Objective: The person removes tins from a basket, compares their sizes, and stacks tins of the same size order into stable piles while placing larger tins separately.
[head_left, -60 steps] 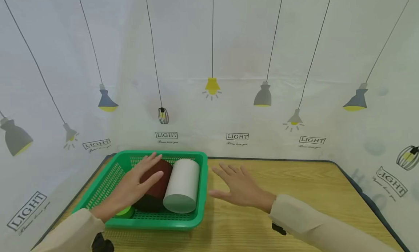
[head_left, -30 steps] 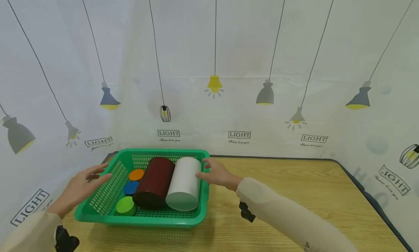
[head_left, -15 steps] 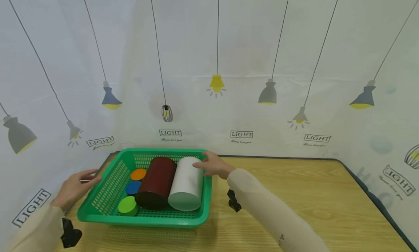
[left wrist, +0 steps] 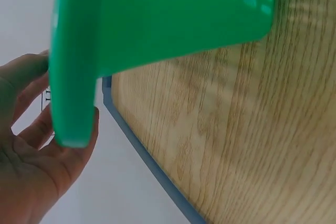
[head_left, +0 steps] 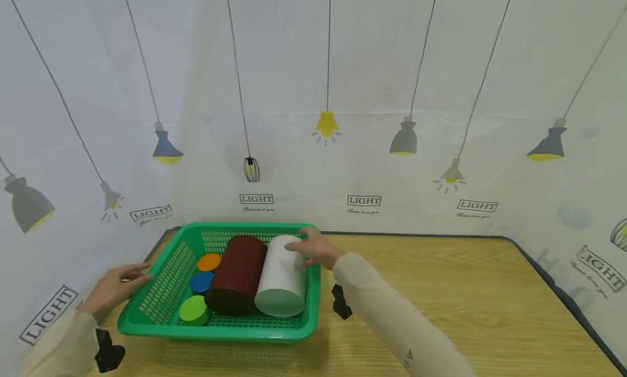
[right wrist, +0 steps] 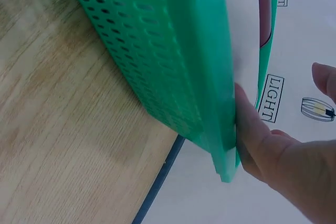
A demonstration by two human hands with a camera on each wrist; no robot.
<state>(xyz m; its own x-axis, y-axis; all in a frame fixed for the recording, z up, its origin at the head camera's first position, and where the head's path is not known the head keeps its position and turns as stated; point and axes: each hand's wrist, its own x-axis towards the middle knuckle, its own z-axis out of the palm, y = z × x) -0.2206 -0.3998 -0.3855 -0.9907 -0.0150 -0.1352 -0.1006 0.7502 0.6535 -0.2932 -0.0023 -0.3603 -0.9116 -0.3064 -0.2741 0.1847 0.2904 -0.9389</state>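
Note:
In the head view, a green plastic basket (head_left: 220, 333) stands on the left of the table. It holds a dark red cylinder (head_left: 240, 268) and a white cylinder (head_left: 283, 271) lying side by side. Left of them lie an orange disc (head_left: 209, 262), a blue disc (head_left: 201, 282) and a light green disc (head_left: 194, 310). My left hand (head_left: 115, 286) is at the left rim, fingers loosely bent; the left wrist view shows the rim covering part of it. At the right rim, my right hand (head_left: 317, 248) touches the edge, its thumb spread over the white cylinder.
The wooden table (head_left: 441, 295) stretches to the right of the basket, with a dark edge (head_left: 416, 235) along the back. A pale backdrop (head_left: 294, 67) printed with hanging lamps rises behind and at both sides. Black wrist devices (head_left: 341, 302) sit below the sleeves.
My left hand has gone from above the basket to its left rim, uncovering the discs. My right hand has come leftward from over the table to the right rim. The basket's contents look unchanged.

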